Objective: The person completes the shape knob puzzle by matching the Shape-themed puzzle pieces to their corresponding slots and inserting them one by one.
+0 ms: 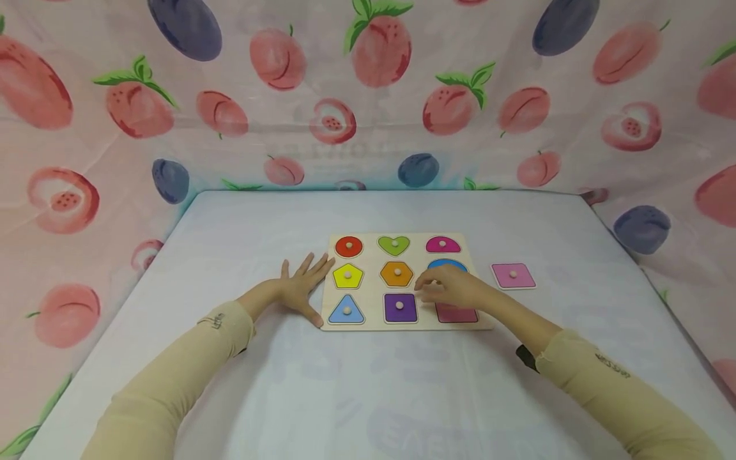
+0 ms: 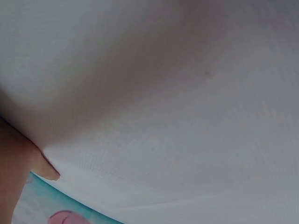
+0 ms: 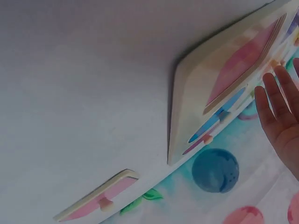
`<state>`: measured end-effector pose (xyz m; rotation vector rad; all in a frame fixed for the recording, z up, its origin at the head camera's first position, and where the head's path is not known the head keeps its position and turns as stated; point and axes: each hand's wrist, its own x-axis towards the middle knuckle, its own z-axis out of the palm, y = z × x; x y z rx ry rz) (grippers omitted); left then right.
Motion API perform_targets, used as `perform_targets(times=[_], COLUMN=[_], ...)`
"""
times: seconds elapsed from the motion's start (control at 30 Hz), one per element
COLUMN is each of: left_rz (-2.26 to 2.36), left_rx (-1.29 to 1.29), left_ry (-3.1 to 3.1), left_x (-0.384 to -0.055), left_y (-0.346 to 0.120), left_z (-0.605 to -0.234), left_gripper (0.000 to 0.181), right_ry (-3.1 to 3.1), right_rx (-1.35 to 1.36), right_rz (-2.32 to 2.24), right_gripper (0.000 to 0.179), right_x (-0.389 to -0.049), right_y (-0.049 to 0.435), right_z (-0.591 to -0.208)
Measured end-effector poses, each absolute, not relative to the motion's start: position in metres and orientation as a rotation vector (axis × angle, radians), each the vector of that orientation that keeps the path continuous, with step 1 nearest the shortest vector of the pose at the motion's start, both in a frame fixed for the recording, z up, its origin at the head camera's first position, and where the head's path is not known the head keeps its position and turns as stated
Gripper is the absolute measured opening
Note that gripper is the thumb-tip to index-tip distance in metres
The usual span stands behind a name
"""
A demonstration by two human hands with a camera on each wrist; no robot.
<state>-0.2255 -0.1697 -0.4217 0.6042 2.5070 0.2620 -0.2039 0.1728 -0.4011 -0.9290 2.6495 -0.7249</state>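
Observation:
A pale wooden shape puzzle board (image 1: 372, 313) lies flat on the table, with knobbed pieces in several recesses. My left hand (image 1: 299, 287) is spread at its left edge, fingertips and thumb touching the rim. Over the board's right part hovers my right hand (image 1: 451, 286), fingers loosely bent and holding nothing. Nearest to those fingertips is the purple square piece (image 1: 397, 316). Beneath the hand, a blue piece (image 1: 445, 263) is partly hidden. At the lower right a recess with a pink floor (image 3: 243, 56) holds no piece. A pink knobbed piece (image 1: 506, 276) lies right of the board.
White cloth covers the table (image 1: 259, 383). A fruit-printed curtain (image 1: 379, 128) stands along the back and both sides. Other seated pieces include a red circle (image 1: 342, 250), a green heart (image 1: 386, 244), an orange hexagon (image 1: 391, 279) and a light blue triangle (image 1: 339, 317).

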Motion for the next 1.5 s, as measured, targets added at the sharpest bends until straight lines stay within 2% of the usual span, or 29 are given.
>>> perform_targets(times=[0.23,0.97,1.5], left_rz=[0.266,0.272,0.264], left_rx=[0.603,0.597,0.577], left_ry=[2.505,2.515,2.510], left_x=[-0.225,-0.226,-0.228], left_y=[-0.170,-0.171,-0.170], left_z=[-0.423,-0.424,-0.426], left_gripper=[0.133,0.132,0.133], right_ry=[2.662,2.751,2.859], right_rx=[-0.980,-0.784,-0.630], right_rz=[-0.856,-1.031,-0.938], right_gripper=[0.015,0.020,0.021], right_x=[-0.207,-0.213,-0.223], right_y=[0.183,0.233,0.283], right_z=[-0.405,-0.400,-0.391])
